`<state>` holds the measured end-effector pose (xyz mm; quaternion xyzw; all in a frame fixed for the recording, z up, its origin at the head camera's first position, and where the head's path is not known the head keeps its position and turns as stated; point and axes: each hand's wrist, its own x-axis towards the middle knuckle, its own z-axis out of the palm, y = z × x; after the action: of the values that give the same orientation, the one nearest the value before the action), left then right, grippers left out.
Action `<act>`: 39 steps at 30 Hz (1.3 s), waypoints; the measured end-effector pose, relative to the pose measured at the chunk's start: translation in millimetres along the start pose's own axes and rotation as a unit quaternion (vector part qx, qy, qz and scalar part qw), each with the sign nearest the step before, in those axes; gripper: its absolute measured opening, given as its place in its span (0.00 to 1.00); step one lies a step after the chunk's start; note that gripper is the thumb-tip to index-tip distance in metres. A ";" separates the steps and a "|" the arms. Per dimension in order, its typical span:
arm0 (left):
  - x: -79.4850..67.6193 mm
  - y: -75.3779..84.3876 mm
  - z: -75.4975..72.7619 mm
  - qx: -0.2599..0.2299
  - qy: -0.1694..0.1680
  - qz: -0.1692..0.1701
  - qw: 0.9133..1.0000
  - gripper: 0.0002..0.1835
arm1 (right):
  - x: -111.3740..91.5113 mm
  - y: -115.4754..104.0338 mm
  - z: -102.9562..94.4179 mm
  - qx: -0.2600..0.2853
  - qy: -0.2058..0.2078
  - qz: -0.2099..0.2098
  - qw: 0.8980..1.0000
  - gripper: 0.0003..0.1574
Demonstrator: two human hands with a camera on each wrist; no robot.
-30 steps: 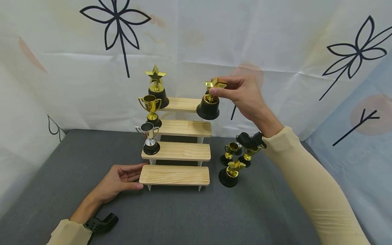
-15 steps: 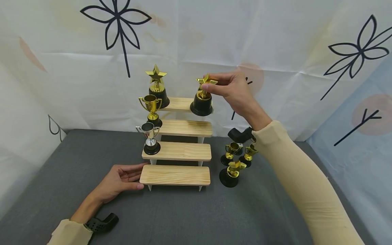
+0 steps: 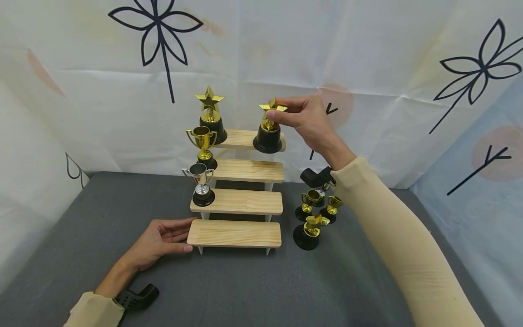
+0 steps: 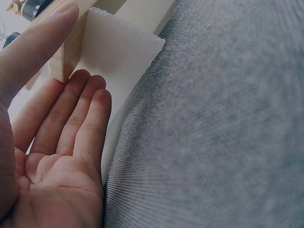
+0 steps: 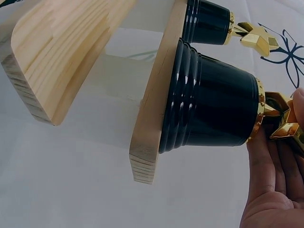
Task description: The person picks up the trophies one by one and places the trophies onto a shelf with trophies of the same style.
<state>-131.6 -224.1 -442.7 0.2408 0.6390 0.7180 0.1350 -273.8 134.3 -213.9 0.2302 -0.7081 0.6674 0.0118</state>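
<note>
My right hand (image 3: 306, 119) pinches the gold star of a star trophy (image 3: 268, 137). Its black base (image 5: 216, 102) stands upright on the right end of the top wooden shelf (image 5: 145, 142), touching it in the right wrist view. At the bottom shelf's (image 3: 234, 234) left end rests my left hand (image 3: 157, 243), fingers straight. In the left wrist view its fingertips (image 4: 97, 83) lie by the wooden edge and the white support (image 4: 114, 47). Another star trophy (image 3: 210, 119) occupies the top shelf's left end. Below it, a gold cup trophy (image 3: 203, 141) and a silver cup trophy (image 3: 201, 181) each stand on a lower shelf.
Right of the tiered stand, on the grey cloth (image 3: 347, 281), are a short star trophy (image 3: 309, 233), small gold cups (image 3: 307, 203) and a silver one partly hidden behind them. A patterned white backdrop (image 3: 261, 54) hangs close behind the stand.
The right hand has moved the star trophy left and slightly back, from beyond the top shelf's right end onto that end. The left hand stays at the bottom shelf.
</note>
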 end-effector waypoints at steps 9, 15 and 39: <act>0.1 -1.3 -0.6 0.005 0.000 0.003 1.000 0.38 | 3.0 0.9 1.4 -0.005 0.006 0.013 1.000 0.22; -0.2 -1.5 -1.0 0.008 0.001 0.002 1.000 0.38 | 6.1 1.0 3.2 -0.003 0.004 0.016 1.000 0.22; 0.3 -1.9 -1.2 0.010 0.004 0.003 1.000 0.38 | 16.7 1.4 16.3 -0.003 0.001 0.029 1.000 0.23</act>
<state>-132.7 -224.6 -444.6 0.2408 0.6463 0.7128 0.1276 -284.5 113.7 -211.6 0.2089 -0.7166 0.6655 -0.0055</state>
